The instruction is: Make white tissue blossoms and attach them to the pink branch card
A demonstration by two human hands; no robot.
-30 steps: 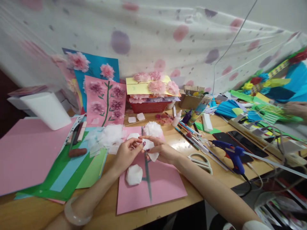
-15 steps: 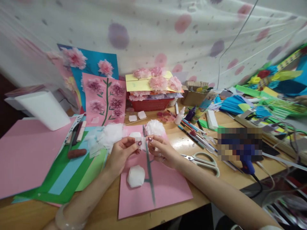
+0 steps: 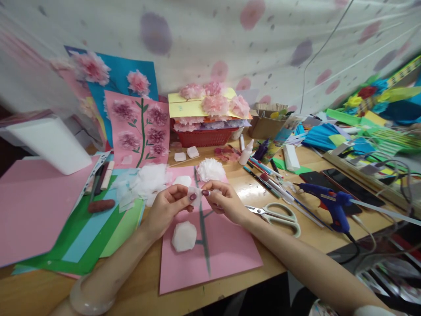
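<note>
A spotted curtain (image 3: 204, 39) is hanging behind the cluttered desk (image 3: 141, 285). At left, a pile of white tissue (image 3: 151, 177) is lying beside the pink sheet (image 3: 230, 254). Above that sheet, the left hand (image 3: 166, 213) is pinching a small tissue piece (image 3: 194, 195), thumb closed against fingers; the right hand (image 3: 228, 206) is nipping its right edge. Scissors (image 3: 276, 217) are lying farther right. A second ago the hands were overlapping; now their fingertips are standing slightly apart, the tissue showing between them, so the piece is apparently being shaped, not placed.
</note>
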